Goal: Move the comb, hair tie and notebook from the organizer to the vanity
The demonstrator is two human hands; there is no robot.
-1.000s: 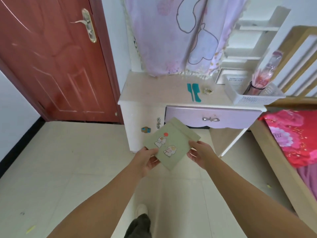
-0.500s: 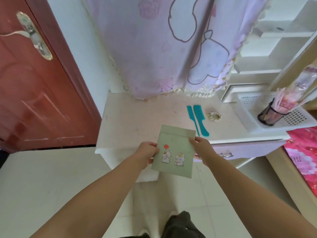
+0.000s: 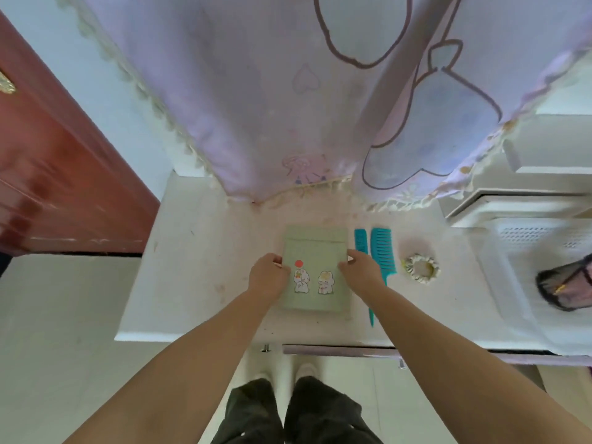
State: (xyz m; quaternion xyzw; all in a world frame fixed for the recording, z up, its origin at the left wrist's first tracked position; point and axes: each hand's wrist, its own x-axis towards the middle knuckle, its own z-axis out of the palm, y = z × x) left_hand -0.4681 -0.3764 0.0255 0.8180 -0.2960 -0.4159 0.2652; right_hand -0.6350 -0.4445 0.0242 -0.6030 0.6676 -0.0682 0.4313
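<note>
A pale green notebook (image 3: 315, 251) with two cartoon bunnies lies flat on the white vanity top (image 3: 198, 267), near its middle. My left hand (image 3: 268, 278) grips its left edge and my right hand (image 3: 362, 270) grips its right edge. Just right of the notebook lie two teal combs (image 3: 381, 251), side by side, partly hidden by my right wrist. A cream scrunchie hair tie (image 3: 420, 268) rests further right on the vanity. The white perforated organizer basket (image 3: 512, 251) stands at the right end.
A lilac cartoon cloth (image 3: 320, 107) hangs over the back of the vanity. A dark mesh cup (image 3: 565, 290) sits in the basket. A red-brown door (image 3: 48, 171) is on the left. The vanity's drawer front (image 3: 352, 350) is below the edge, and my legs stand on the tiled floor.
I have stepped up to the vanity and both hands have carried the notebook forward from in front of the drawer down onto the top, left of the combs.
</note>
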